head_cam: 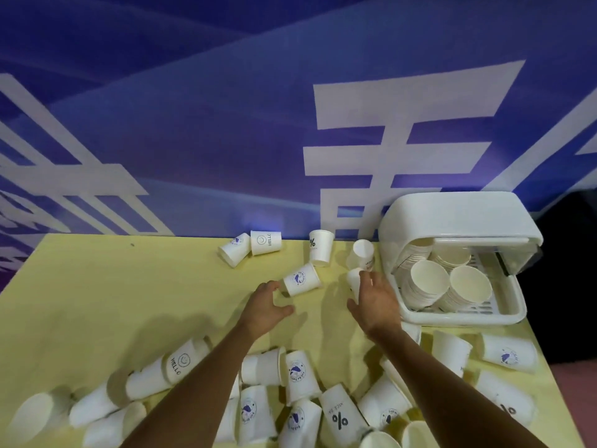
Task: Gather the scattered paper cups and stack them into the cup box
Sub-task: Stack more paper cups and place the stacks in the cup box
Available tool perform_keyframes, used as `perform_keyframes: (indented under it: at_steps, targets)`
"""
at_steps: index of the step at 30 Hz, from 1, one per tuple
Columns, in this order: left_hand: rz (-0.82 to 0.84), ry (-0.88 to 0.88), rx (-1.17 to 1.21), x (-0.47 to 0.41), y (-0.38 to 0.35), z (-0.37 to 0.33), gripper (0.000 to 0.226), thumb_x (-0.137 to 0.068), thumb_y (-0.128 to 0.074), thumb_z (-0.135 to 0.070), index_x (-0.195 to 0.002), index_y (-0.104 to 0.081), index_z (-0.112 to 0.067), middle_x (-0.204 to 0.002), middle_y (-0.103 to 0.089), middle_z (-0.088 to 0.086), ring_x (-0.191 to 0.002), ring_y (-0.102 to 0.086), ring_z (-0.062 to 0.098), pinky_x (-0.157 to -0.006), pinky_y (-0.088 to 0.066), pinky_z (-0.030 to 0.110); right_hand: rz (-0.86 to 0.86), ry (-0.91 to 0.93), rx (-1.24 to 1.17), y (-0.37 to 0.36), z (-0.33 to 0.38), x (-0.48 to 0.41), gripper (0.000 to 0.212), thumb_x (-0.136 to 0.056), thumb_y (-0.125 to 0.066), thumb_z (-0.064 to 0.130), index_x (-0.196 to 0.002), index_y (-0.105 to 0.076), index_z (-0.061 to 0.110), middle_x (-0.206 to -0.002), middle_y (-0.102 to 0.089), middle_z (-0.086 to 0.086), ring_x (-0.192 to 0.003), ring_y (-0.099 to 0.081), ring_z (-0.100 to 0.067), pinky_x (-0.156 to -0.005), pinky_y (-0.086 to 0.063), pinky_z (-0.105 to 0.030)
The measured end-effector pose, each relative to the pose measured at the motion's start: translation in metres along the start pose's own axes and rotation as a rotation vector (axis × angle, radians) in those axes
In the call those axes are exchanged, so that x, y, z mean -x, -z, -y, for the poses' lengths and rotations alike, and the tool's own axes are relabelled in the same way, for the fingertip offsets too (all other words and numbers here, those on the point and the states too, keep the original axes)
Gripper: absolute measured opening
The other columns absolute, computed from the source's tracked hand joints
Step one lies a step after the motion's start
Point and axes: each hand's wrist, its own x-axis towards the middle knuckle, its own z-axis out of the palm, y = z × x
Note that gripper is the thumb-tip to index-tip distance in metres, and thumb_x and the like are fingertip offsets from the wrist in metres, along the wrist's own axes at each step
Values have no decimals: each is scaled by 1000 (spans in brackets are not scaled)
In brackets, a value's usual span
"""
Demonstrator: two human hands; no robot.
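My left hand (266, 307) is loosely spread, thumb out sideways, fingertips at the base of a blue-logo cup (302, 279) that lies on its side well left of the cup box (465, 318). Touching or just short, can't tell. My right hand (376, 300) curls round a plain cup (354, 281), fingers over its far side and thumb below, just left of the box's front-left corner. The cup box is smooth white plastic with rounded corners, a slotted floor and a domed lid (458, 218) tipped up at the back. Inside it nested stacks (429, 281) of paper cups lie on their sides, mouths toward me, their edges ribbed by the rolled rims. Just left of the box, beyond my right hand, is a tilted cup (363, 252). Further left a % cup (320, 247) stands with its wide end up. Further left again a HELLO cup (265, 242) lies on its side, touching another logo cup (235, 249), both near the wall (226, 140), which is blue with white block strokes. In front of the box, on my side, is a heap of loose cups (300, 376): tapered white paper, mostly on their sides, some slid partway into each other. The table (97, 302) is pale yellow and matte.
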Motion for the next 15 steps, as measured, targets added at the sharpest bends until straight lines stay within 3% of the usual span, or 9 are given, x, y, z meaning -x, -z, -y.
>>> perform_keyframes:
  at_steps: [3, 9, 12, 15]
  targets:
    - [11, 5, -35, -24, -3, -7, 67, -77, -79, -26, -135, -48, -11, -134, -51, 8, -121, -51, 22, -96, -38, 24, 2, 1, 94, -10, -3, 0, 54, -76, -76, 31, -120, -55, 9, -110, -63, -12, -97, -59, -29, -87, -49, -37]
    - [5, 9, -62, -57, -19, -13, 79, -73, -77, -25, -143, -40, -19, -142, -47, 2, -127, -47, 23, -104, -41, 36, -13, 6, 116, -25, -8, -2, 56, -73, -79, 37, -119, -59, 12, -106, -64, -9, -94, -62, -27, -81, -52, -37]
    - [5, 15, -63, -65, -29, -13, 78, -71, -76, -25, -141, -42, -21, -137, -52, 1, -122, -51, 25, -100, -44, 41, -35, 38, 132, -28, -13, -5, 55, -69, -82, 32, -116, -61, 11, -103, -63, -9, -91, -61, -28, -79, -52, -37]
    - [-11, 1, -91, -70, -38, -10, 66, -69, -73, -27, -131, -49, -22, -122, -59, 0, -110, -58, 26, -90, -50, 41, -11, 15, 126, -31, -15, -7, 55, -72, -81, 29, -120, -61, 10, -112, -61, -12, -97, -60, -30, -83, -52, -39]
